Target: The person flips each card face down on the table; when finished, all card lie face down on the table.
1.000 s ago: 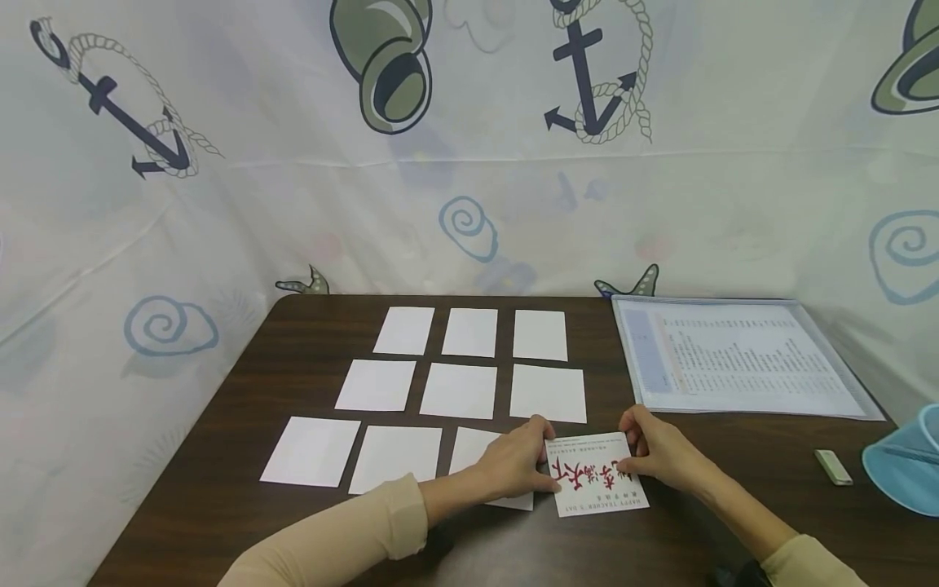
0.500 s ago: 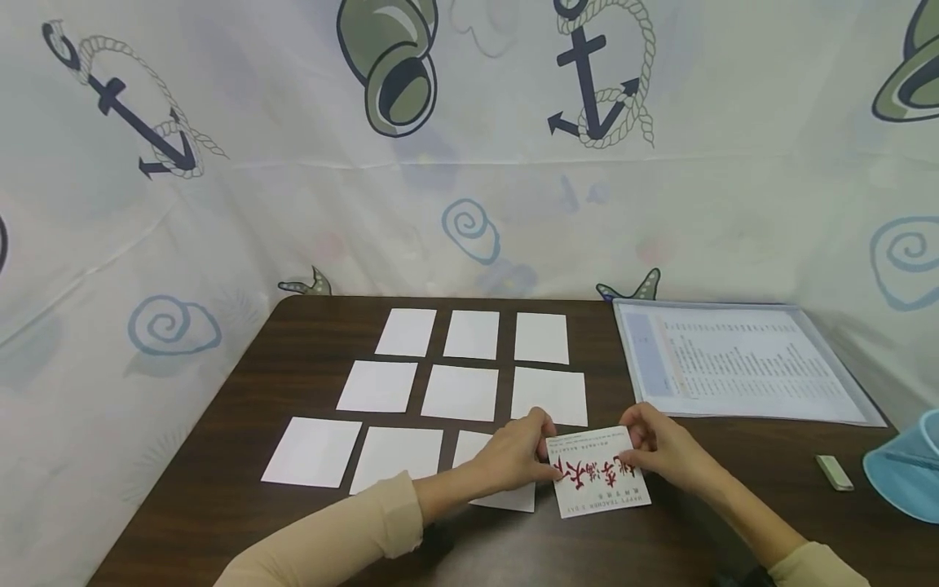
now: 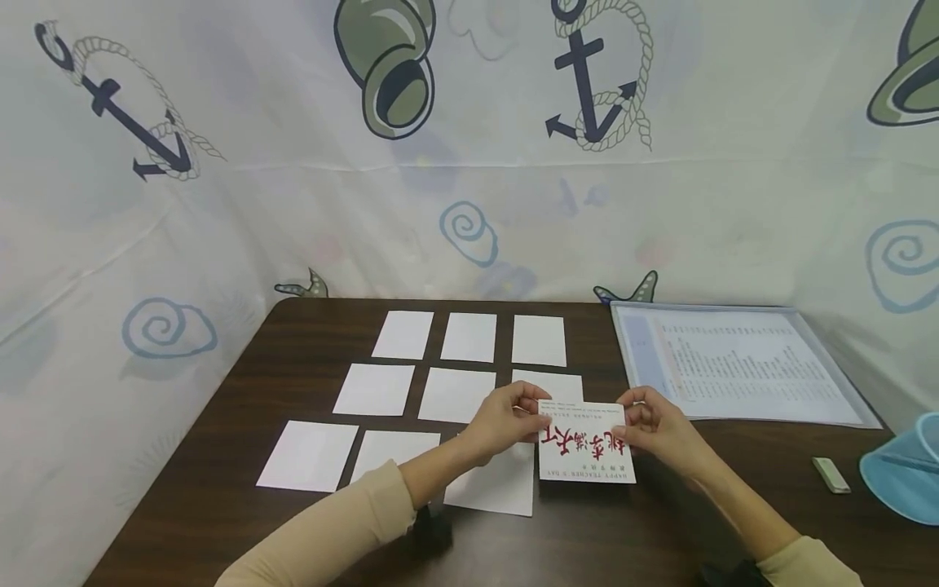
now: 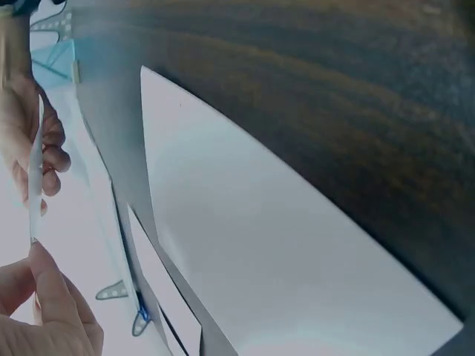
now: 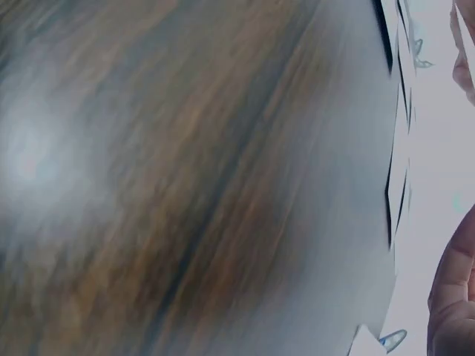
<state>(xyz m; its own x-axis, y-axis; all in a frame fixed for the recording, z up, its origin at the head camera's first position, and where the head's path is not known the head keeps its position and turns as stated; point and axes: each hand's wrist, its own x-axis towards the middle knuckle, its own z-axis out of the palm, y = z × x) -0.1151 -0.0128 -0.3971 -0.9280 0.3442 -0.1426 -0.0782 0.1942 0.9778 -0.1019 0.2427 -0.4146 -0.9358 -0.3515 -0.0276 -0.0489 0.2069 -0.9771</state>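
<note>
A white greeting card [image 3: 584,452] with red lettering and small print, seen upside down, is held up over the dark table. My left hand [image 3: 506,420] pinches its left edge between thumb and fingers. On the opposite edge my right hand [image 3: 655,424] pinches it the same way. The left wrist view shows the card [image 4: 35,170] edge-on, with the left hand [image 4: 52,308] below it and the right hand [image 4: 26,133] behind. In the right wrist view the right hand [image 5: 454,297] shows only in part, at the right side.
Several white square cards lie in three rows; a front one [image 3: 491,485] is partly behind the left hand. A printed sheet in a clear sleeve [image 3: 756,363] lies at the back right. A small pale green-and-white block [image 3: 831,475] and a light blue container [image 3: 902,477] are at the right.
Both hands have raised the greeting card from low over the table and tilted it up towards the camera. It has also shifted slightly left, and more of the front-row card shows.
</note>
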